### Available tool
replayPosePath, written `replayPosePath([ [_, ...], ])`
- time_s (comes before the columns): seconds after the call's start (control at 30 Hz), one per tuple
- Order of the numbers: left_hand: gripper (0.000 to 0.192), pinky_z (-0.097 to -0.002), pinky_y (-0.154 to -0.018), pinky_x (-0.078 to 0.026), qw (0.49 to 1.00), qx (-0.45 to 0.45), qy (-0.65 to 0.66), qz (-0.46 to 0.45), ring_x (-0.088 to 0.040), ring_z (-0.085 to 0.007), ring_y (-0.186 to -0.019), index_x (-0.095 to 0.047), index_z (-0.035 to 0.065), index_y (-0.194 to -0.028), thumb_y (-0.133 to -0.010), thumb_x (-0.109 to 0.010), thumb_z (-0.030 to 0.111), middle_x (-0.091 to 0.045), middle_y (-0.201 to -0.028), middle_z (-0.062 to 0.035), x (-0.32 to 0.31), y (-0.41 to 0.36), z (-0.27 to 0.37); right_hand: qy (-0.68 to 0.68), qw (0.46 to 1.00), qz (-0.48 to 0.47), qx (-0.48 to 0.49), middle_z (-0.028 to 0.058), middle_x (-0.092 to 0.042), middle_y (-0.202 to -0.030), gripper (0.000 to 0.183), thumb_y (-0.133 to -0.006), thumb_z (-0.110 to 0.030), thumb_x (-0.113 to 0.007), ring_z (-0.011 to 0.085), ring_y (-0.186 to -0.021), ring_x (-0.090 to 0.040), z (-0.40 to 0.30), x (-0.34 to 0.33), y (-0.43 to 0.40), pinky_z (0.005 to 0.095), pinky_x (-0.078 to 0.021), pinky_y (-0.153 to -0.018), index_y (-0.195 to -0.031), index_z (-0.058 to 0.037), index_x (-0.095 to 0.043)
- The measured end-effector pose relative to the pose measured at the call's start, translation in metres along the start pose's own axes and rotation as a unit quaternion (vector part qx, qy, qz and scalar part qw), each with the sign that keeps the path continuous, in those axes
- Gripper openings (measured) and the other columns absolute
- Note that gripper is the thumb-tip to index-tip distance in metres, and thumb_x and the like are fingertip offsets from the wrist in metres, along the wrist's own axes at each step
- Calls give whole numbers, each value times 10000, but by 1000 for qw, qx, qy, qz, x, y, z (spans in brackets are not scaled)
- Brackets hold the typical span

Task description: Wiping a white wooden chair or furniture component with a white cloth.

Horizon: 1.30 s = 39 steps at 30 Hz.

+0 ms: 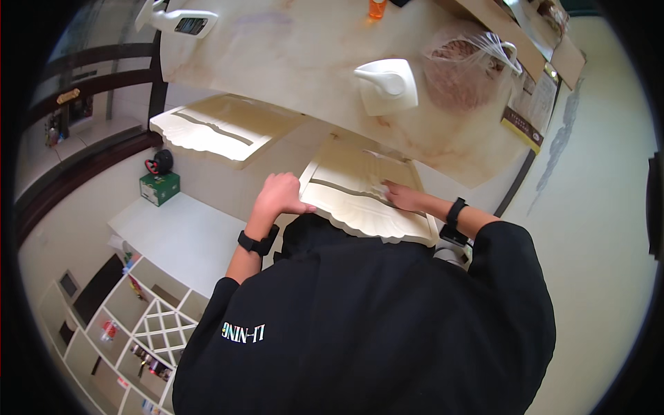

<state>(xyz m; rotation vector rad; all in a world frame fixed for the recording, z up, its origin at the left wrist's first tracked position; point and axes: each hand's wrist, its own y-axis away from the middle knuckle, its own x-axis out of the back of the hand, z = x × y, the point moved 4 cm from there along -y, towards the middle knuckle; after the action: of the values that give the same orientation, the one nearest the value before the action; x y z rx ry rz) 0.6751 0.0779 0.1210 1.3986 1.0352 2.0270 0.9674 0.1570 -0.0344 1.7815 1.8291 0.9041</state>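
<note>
A cream chair with a carved, scalloped backrest point(363, 205) stands right in front of me, its back towards my body. My left hand point(281, 193) grips the backrest's left upper corner, the thumb lying along the edge. Reaching over the top, my right hand point(407, 196) rests against the inner face near the right post. Something whitish shows at its fingertips, perhaps a cloth or tissue, too blurred to name. Black bands circle both my wrists.
A marble-look table point(290, 62) carries a white bottle point(189, 23), an orange container point(377, 9), a white pouring vessel point(389, 85) and a plastic bag point(461, 70). A second cream chair point(218, 129) stands left. Behind are a green box point(160, 188) and white shelving point(116, 316).
</note>
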Motion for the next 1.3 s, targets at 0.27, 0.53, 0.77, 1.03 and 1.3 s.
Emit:
replayPosePath([
  [0.27, 627, -375, -607, -486, 996, -32, 52, -57, -612, -327, -642, -639, -21, -628, -546, -709, 596, -618, -645, -168, -1, -7, -3, 236, 962, -64, -120, 253, -585, -1104, 422, -892, -243, -396, 391, -1055, -555, 86, 4, 17, 424, -432, -913, -1203, 20, -504],
  [0.53, 600, -378, -655, -424, 996, -47, 49, -64, -600, -307, -637, -663, 7, -648, -551, -683, 598, -628, -653, -130, -12, -10, -4, -109, 984, -69, -126, 80, -586, -933, 557, -945, -522, -321, 197, -852, -529, -73, -1, -65, 318, -407, -756, -1068, -39, -569],
  [0.77, 790, -377, -706, -479, 988, -58, 111, -92, -634, -313, -765, -682, -17, -751, -580, -596, 749, -659, -774, -162, -18, -1, -18, 19, 987, -77, -139, 235, -269, -1449, 612, -967, -394, -321, 318, -1363, -236, -65, -6, -57, 333, -171, -1123, -1384, 52, -267],
  [1.03, 844, -399, -821, -437, 979, -54, 145, -131, -633, -315, -821, -687, -11, -788, -586, -554, 797, -674, -823, -145, -27, -5, -26, 53, 967, -90, -231, 138, -541, -1074, 443, -959, -359, -340, 213, -921, -534, 7, -1, -23, 327, -410, -852, -1145, 23, -468],
  [1.3, 873, -370, -715, -495, 979, -78, 133, -135, -638, -314, -813, -680, -35, -793, -602, -544, 806, -663, -818, -166, -22, -7, -23, -210, 971, -60, -101, 164, -297, -1463, 535, -967, -301, -351, 260, -1339, -301, -147, -18, -124, 302, -222, -1089, -1395, 15, -299],
])
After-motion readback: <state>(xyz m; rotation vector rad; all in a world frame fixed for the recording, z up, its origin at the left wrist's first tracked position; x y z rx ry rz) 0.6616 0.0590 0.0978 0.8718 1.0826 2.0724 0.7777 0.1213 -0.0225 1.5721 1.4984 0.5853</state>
